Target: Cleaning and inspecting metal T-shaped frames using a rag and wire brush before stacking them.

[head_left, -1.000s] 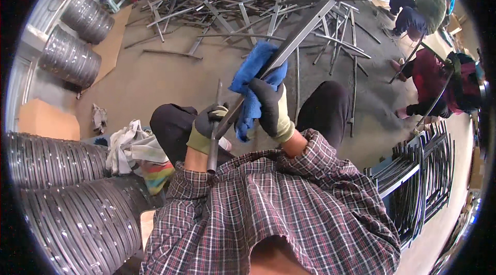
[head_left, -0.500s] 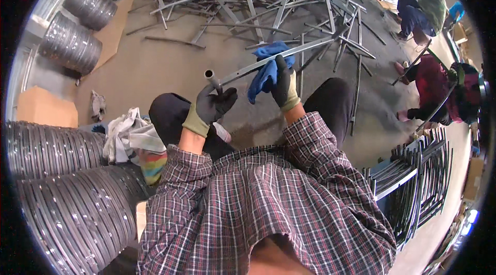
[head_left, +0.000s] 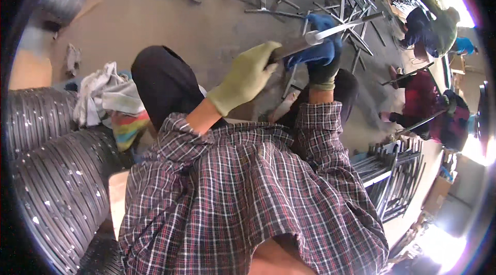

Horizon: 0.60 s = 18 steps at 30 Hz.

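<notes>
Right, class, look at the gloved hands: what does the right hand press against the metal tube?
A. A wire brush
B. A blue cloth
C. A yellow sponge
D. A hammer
B. The right hand wraps a blue cloth around the metal tube, while the left hand grips the tube's near end.

Left hand (head_left: pixel 247 76) in pale green glove, arm stretched forward, fingers curled shut, wrist bare below cuff. I see right hand (head_left: pixel 323 65) in dark glove further out, fist closed, forearm in plaid sleeve rising straight. Both hands near each other, level.
</notes>
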{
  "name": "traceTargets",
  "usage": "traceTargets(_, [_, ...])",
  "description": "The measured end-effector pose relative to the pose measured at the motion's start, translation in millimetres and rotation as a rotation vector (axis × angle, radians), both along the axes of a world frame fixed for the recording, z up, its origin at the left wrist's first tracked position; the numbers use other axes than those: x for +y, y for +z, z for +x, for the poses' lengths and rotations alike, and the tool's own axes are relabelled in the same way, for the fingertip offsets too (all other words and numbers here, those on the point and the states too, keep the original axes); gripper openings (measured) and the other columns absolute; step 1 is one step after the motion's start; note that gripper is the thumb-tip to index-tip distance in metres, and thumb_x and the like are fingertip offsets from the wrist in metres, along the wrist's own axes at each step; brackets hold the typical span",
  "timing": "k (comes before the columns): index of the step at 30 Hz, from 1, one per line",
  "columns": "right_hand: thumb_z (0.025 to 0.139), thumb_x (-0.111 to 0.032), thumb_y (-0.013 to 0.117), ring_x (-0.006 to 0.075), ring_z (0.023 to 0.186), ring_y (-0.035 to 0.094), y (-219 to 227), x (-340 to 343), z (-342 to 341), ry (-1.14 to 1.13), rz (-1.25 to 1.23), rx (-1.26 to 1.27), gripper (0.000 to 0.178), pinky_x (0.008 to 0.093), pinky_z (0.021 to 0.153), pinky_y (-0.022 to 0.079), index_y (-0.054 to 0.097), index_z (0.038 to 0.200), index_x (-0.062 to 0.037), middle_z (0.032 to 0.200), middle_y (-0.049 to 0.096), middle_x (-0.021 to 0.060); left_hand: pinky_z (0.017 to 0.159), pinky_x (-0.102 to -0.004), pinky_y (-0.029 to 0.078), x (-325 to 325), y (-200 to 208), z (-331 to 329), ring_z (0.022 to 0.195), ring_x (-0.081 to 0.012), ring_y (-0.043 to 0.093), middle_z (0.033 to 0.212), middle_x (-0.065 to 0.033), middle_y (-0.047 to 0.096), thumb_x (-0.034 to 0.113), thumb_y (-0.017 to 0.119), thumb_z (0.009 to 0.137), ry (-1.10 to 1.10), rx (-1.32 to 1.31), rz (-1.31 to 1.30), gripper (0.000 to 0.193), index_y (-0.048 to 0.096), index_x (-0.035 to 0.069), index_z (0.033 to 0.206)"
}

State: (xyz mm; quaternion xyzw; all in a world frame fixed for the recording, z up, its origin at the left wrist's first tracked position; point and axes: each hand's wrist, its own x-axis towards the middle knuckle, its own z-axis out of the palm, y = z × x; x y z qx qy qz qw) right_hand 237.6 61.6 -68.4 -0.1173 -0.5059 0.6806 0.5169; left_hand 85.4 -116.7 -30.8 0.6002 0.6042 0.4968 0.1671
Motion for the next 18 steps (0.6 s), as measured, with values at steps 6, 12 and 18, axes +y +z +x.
traceTargets(6, [0.100,-0.047,0.041,0.0310,0.107,0.060,-39,46,45,0.022,-0.027,-0.043,0.049,0.0462,0.092,0.050,0.051,0.129,-0.0098,0.123,0.059,0.0117,0.070,-0.0466,0.050,36,2,38,0.085,-0.0401,0.063,0.090,-0.0157,0.065,0.010,0.071,0.082,-0.009,-0.092,0.145,0.032,0.054,0.008,0.109])
traceTargets(12, [0.102,-0.042,0.034,0.0311,0.110,0.058,-105,75,114,-0.163,-0.393,-0.040,0.045,0.0460,0.097,0.048,0.053,0.126,-0.0086,0.119,0.059,0.0121,0.068,-0.0472,0.051,58,11,67,0.085,-0.0402,0.064,0.090,-0.0175,0.065,0.014,0.071,0.083,-0.019,-0.141,0.128,0.030,0.055,0.008,0.108])
traceTargets(18, [0.100,-0.027,0.044,0.0243,0.085,0.064,-123,38,100,-0.201,-0.377,-0.207,0.029,0.0379,0.077,0.056,0.059,0.108,-0.0024,0.099,0.063,0.0088,0.068,-0.0465,0.052,55,14,86,0.083,-0.0389,0.065,0.087,-0.0176,0.065,0.013,0.072,0.081,-0.020,-0.211,0.073,0.032,0.056,0.009,0.108])
